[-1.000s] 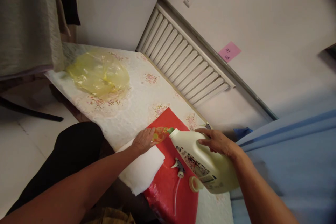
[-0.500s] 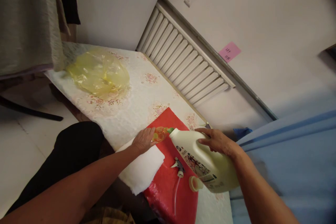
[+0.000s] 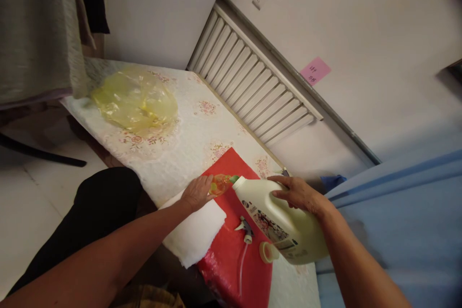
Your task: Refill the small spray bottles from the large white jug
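My left hand (image 3: 197,194) is closed round a small clear bottle with orange decoration (image 3: 220,184); a green part shows at its top. In my right hand (image 3: 298,195) is the handle of a large pale-green jug (image 3: 285,221) with a printed label. The jug leans over, its open mouth at the top of the small bottle; whether liquid flows, I cannot tell. Below them a spray trigger head (image 3: 246,230) with a clear tube lies on a red sheet (image 3: 254,269). A pale round cap (image 3: 267,252) is beside it. White paper towel (image 3: 197,233) lies under my left forearm.
A crumpled yellow plastic bag (image 3: 137,101) lies on the far part of the flowered tablecloth (image 3: 191,125). Along the wall runs a white radiator (image 3: 249,74). A blue curtain (image 3: 407,216) hangs at the right, and grey cloth (image 3: 36,33) at the upper left.
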`<state>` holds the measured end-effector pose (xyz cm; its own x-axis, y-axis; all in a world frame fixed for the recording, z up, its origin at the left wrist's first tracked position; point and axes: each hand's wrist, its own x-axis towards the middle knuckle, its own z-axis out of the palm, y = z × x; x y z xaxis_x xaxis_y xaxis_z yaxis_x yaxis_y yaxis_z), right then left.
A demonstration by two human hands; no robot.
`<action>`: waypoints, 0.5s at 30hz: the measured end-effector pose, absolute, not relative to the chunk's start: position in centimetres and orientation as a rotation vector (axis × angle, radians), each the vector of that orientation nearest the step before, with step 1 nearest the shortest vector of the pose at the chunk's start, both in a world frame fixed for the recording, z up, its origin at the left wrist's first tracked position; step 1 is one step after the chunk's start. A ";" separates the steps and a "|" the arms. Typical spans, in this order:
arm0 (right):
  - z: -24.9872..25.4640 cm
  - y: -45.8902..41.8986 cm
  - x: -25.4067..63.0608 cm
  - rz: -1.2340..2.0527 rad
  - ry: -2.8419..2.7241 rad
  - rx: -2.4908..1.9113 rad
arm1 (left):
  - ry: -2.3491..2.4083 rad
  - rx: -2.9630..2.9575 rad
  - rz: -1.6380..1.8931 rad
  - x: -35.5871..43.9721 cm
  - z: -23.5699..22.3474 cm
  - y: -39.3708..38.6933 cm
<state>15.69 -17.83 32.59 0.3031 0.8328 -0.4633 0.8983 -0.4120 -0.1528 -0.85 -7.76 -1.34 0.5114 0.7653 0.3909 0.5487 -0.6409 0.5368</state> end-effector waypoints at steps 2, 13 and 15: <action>32.6 -17.8 15.7 -0.734 1.615 2.429 | 1.095 2.406 0.888 -0.9 -1.3 -7.8; 32.6 -18.1 15.9 -0.716 1.646 2.416 | 1.124 2.454 0.852 -0.8 -1.4 -7.8; 32.5 -18.1 16.0 -0.717 1.647 2.410 | 1.128 2.449 0.848 -0.8 -1.3 -7.8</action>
